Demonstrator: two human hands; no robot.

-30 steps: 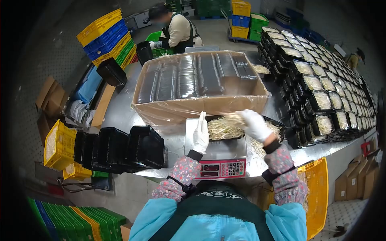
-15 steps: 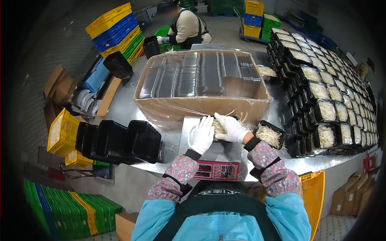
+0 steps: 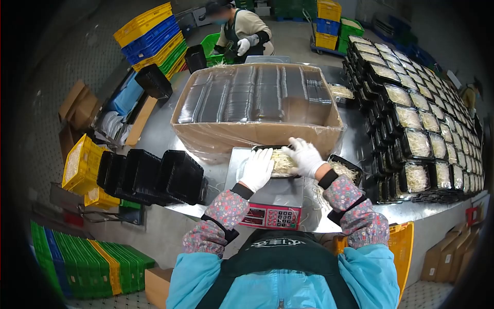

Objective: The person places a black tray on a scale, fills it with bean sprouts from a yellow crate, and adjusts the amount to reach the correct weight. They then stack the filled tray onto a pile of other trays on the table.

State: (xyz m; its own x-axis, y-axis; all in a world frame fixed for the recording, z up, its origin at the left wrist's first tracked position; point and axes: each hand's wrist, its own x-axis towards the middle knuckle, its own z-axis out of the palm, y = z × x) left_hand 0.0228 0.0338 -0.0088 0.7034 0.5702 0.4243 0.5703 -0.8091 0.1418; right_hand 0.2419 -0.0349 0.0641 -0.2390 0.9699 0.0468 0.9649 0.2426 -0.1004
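A black plastic tray of pale, thin stalks that look like sprouts sits on the metal pan of a digital scale. My white-gloved left hand lies along the tray's left side, fingers stretched out. At the tray's right side, my gloved right hand is slightly raised with its fingers apart, touching or just over the stalks. Beside my right wrist stands another black tray of the same stalks. Loose stalks lie on the table under my right forearm.
A cardboard box full of stacked black trays stands behind the scale. Empty black trays are nested at left. Filled trays rise in a high stack at right. Beyond the box, a co-worker bends by a green crate.
My right hand has lifted slightly and drawn right, uncovering more of the stalks and tray. My left hand stays nearly put. The co-worker's hands have moved right.
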